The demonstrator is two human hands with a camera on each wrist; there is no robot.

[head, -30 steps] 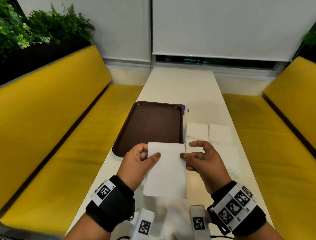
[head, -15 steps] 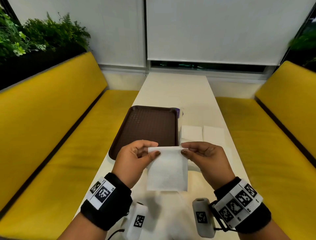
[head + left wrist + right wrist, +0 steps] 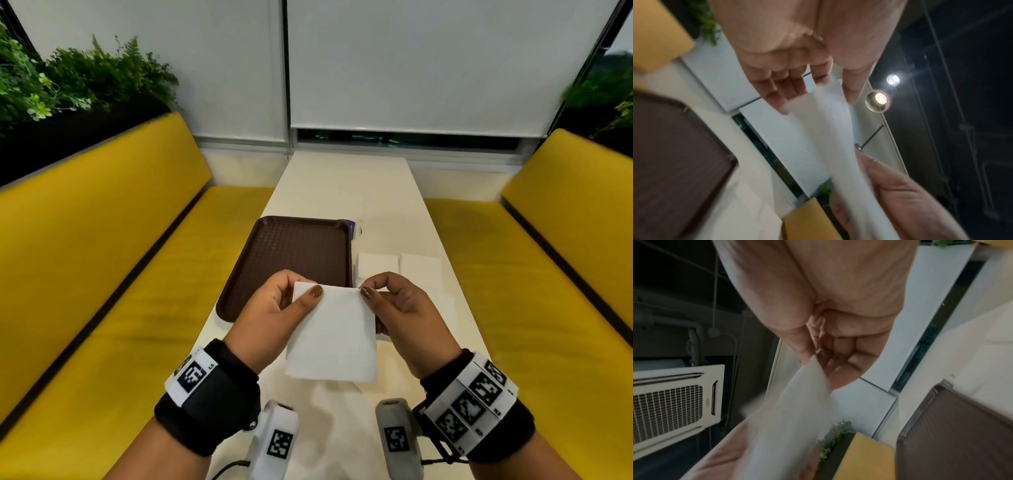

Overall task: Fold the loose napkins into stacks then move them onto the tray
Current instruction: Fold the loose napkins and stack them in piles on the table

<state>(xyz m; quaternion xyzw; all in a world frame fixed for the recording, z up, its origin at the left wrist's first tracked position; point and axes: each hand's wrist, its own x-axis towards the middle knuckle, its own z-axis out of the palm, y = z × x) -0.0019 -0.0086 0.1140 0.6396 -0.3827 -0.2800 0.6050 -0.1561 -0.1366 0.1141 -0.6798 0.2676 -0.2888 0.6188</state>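
From the head view, my left hand (image 3: pixel 274 315) and my right hand (image 3: pixel 404 308) sit in the lower middle of the frame, raised above the long white table (image 3: pixel 346 192). Each pinches an upper corner of the white rectangular paper napkin (image 3: pixel 334 337) between thumb and curled fingers, so the sheet hangs between them with its lower edge free. Behind my hands, at centre frame, lies the dark brown textured plastic tray (image 3: pixel 294 253), and just right of it two folded white napkin stacks (image 3: pixel 378 265) rest side by side on the table.

In the left wrist view, my left hand (image 3: pixel 797 68) fills the top; thumb and fingers close on the blurred napkin (image 3: pixel 830 129), with the tray (image 3: pixel 674 154) at the left edge.

In the right wrist view, my right hand (image 3: pixel 828 337) comes down from the top, fingers curled, nipping the napkin's (image 3: pixel 797 410) corner; the tray (image 3: pixel 962 434) shows at lower right.
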